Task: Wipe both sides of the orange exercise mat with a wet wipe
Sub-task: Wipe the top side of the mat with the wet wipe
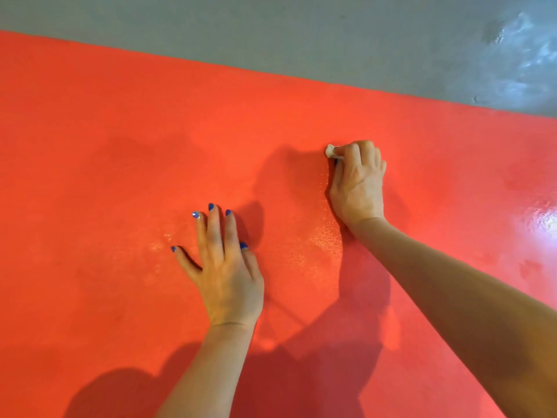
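Observation:
The orange exercise mat [120,176] lies flat and fills most of the view. My left hand [224,267] rests palm-down on the mat near the middle, fingers spread and straight. My right hand [358,185] is farther out, fingers curled round a bunched white wet wipe [330,150] that it presses against the mat. Only a small bit of the wipe pokes out past the fingers. A damp, shiny patch [322,239] shows on the mat between the two hands.
A grey floor [331,34] runs beyond the mat's far edge, with a bright glare at the upper right [518,55]. Another glare spot sits on the mat at the right edge [545,224]. My shadows fall across the near mat.

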Action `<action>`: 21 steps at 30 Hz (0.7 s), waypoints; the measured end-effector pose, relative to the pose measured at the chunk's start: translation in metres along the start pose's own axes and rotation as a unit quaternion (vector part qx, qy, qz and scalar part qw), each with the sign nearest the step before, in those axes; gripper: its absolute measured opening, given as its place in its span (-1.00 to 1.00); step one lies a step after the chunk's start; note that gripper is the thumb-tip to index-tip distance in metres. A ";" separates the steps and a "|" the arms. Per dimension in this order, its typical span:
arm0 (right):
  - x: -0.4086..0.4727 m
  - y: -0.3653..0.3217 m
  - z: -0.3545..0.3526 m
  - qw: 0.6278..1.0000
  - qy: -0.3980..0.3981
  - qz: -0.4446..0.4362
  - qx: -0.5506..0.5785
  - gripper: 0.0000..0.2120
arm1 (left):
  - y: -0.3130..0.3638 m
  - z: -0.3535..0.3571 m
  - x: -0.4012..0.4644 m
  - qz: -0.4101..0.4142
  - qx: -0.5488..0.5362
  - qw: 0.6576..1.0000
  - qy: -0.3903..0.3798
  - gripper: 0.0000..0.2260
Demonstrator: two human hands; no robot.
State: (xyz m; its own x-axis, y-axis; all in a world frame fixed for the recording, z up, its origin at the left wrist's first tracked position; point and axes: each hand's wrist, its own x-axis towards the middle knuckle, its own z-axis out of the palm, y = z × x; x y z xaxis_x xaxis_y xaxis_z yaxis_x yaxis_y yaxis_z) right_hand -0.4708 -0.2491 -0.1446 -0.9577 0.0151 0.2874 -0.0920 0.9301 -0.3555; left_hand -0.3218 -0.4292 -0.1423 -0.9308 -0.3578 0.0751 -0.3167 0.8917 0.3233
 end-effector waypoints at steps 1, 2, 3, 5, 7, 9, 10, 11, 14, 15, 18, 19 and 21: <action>0.000 0.000 0.000 1.000 -0.002 0.002 0.001 -0.92 | 0.015 0.003 0.001 0.035 -0.018 0.999 -0.004 -0.48; 0.000 0.000 0.000 1.000 -0.001 0.002 0.002 -0.91 | 0.032 0.006 0.002 0.056 -0.035 0.998 -0.014 -0.49; 0.000 0.000 0.000 1.000 0.002 0.001 0.003 -0.90 | 0.048 0.009 0.003 0.062 -0.043 0.997 -0.027 -0.49; 0.000 0.001 0.000 1.000 0.009 0.000 0.004 -0.90 | 0.071 0.016 0.003 0.051 -0.022 0.997 -0.050 -0.48; -0.001 0.001 0.001 1.000 0.012 0.000 0.011 -0.91 | 0.073 0.023 0.001 0.046 0.012 0.997 -0.063 -0.47; 0.001 0.001 0.001 1.000 0.008 0.010 0.023 -0.91 | 0.071 0.026 0.001 0.043 0.029 0.997 -0.062 -0.46; 0.001 0.001 -0.002 0.999 0.001 0.020 0.036 -0.91 | 0.071 0.025 0.000 0.044 0.030 0.997 -0.061 -0.45; 0.005 0.001 -0.006 0.998 -0.009 0.034 0.061 -0.90 | 0.071 0.025 -0.001 0.044 0.029 0.997 -0.058 -0.45; 0.039 -0.001 -0.017 0.987 -0.017 0.096 0.130 -0.89 | 0.074 0.027 0.000 0.044 0.035 0.997 -0.050 -0.45; 0.055 0.001 -0.014 0.986 -0.006 0.114 0.125 -0.89 | 0.073 0.028 0.001 0.041 0.040 0.997 -0.049 -0.45; 0.095 -0.002 0.002 0.986 -0.016 0.142 0.086 -0.86 | 0.073 0.028 -0.001 0.043 0.048 0.997 -0.044 -0.47; 0.099 -0.007 0.009 0.989 -0.028 0.125 0.069 -0.84 | 0.073 0.028 -0.001 0.044 0.049 0.997 -0.046 -0.48; 0.097 -0.014 0.014 0.996 -0.057 0.046 0.058 -0.85 | 0.074 0.028 -0.001 0.045 0.045 0.997 -0.045 -0.48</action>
State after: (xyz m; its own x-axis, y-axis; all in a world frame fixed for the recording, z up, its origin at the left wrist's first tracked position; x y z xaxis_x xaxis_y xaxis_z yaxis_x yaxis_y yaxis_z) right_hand -0.5660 -0.2659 -0.1243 -0.9876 0.0505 0.1486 -0.0269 0.8783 -0.4773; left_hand -0.3495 -0.3554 -0.1447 -0.9677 -0.2517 0.0129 -0.2419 0.9418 0.2335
